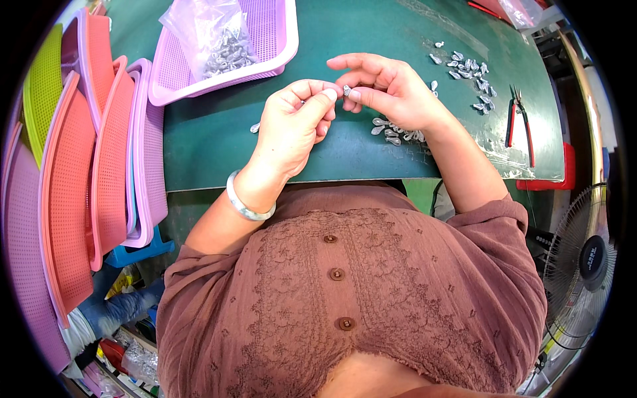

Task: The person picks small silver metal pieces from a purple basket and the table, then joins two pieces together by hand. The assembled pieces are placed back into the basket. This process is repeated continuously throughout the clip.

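Above the green table my two hands meet, fingertips nearly touching. Between the thumb and a finger of my right hand (pixel 401 96) sits a small silvery metal piece (pixel 347 91), too small to name exactly. My left hand (pixel 288 126) is closed, its thumb pressed on the fingers right beside that piece; what it pinches is hidden. A pile of small silvery teardrop-shaped pieces (pixel 393 131) lies beneath my right wrist. More such pieces (pixel 471 66) are scattered farther right, and a single one (pixel 255 128) rests left of my left hand.
A lilac mesh basket (pixel 290 33) with a clear bag (pixel 215 40) of silvery pieces stands at the back left. Red-handled pliers (pixel 521 126) lie at the right. Stacked coloured baskets (pixel 70 192) crowd the left side. A fan (pixel 584 265) stands at lower right.
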Available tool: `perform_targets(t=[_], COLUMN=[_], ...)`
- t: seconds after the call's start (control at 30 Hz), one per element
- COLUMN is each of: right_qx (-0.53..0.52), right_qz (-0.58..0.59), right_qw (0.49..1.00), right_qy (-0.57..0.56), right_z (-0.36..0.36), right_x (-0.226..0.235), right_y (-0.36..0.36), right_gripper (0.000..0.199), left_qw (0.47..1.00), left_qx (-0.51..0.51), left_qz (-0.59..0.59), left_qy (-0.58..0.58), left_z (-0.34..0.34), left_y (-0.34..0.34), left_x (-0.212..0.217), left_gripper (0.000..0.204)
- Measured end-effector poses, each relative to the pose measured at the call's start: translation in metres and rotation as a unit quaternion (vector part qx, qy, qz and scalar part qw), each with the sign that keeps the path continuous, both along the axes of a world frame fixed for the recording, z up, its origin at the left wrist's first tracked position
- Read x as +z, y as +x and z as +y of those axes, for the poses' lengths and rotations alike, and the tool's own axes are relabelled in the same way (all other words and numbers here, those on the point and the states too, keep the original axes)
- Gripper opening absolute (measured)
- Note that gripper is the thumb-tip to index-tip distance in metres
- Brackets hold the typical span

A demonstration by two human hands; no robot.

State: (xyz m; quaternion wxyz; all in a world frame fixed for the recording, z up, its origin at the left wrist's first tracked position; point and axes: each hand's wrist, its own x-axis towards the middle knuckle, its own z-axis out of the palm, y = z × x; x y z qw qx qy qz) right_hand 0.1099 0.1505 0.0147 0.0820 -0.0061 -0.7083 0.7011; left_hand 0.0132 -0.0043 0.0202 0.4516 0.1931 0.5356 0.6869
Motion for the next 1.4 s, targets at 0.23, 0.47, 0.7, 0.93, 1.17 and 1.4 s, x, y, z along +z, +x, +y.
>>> perform_targets(t=[0.23,0.47,0.7,0.93,1.17,1.4], right_qx=[-0.002,0.005,-0.017,-0.067,-0.094,-0.095], right_qz=[0.003,0.005,0.052,0.115,0.14,0.148], right_qw=[1.0,1.0,0.995,0.965,0.953,0.95], right_qy=[0.003,0.01,0.081,0.225,0.254,0.258], right_z=[0.0,0.001,0.0,-0.002,-0.003,-0.004], right_x=[-0.001,-0.001,-0.007,-0.007,-0.004,-0.003], right_y=[0.0,0.0,-0.001,-0.001,-0.002,-0.002], right_gripper=[0.037,0.039,0.042,0.046,0.048,0.049], left_qw=[1.0,1.0,1.0,0.999,0.999,0.999], left_qx=[0.001,0.002,0.012,0.01,0.008,-0.003], left_qz=[0.003,-0.01,-0.004,0.032,0.005,0.001], left_qy=[-0.002,-0.002,-0.009,-0.039,-0.043,-0.044], left_z=[0.0,-0.001,-0.001,0.004,0.004,0.005], left_y=[0.001,0.0,0.0,-0.001,-0.001,-0.002], left_x=[0.0,0.0,-0.002,-0.009,-0.009,-0.01], left_gripper=[0.012,0.01,0.011,0.01,0.01,0.012])
